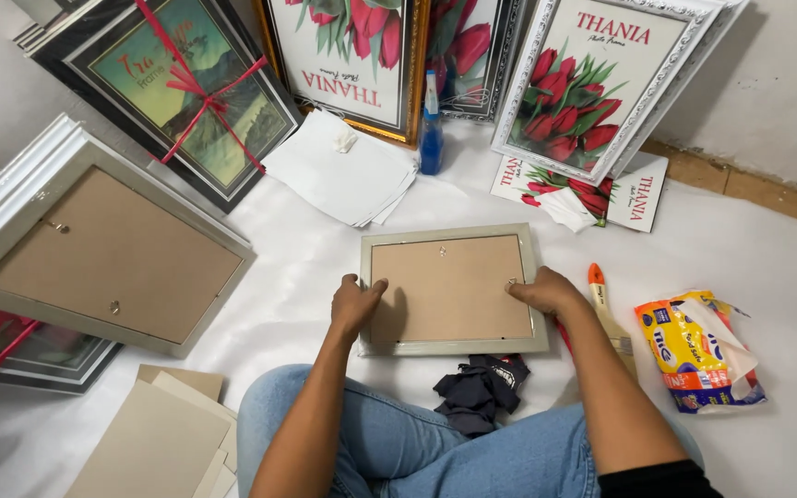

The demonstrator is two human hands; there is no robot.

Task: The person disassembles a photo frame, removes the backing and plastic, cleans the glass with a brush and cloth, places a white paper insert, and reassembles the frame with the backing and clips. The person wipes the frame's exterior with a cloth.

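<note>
Both hands press the brown backing board (449, 288) into the face-down silver picture frame (451, 347). The left hand (354, 302) grips the frame's left edge, while the right hand (544, 291) fingers a clip, so turning the remaining clips likely comes next.

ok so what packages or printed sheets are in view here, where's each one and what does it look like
Plastic packet: on the floor at far right, crumpled, yellow, orange and blue.
Spray bottle: upright at the back between leaning frames, blue with a white label.
Printed insert sheets: flat below the white ornate frame, white with red tulips.
Framed tulip print: leaning at back centre, gold frame.
</note>
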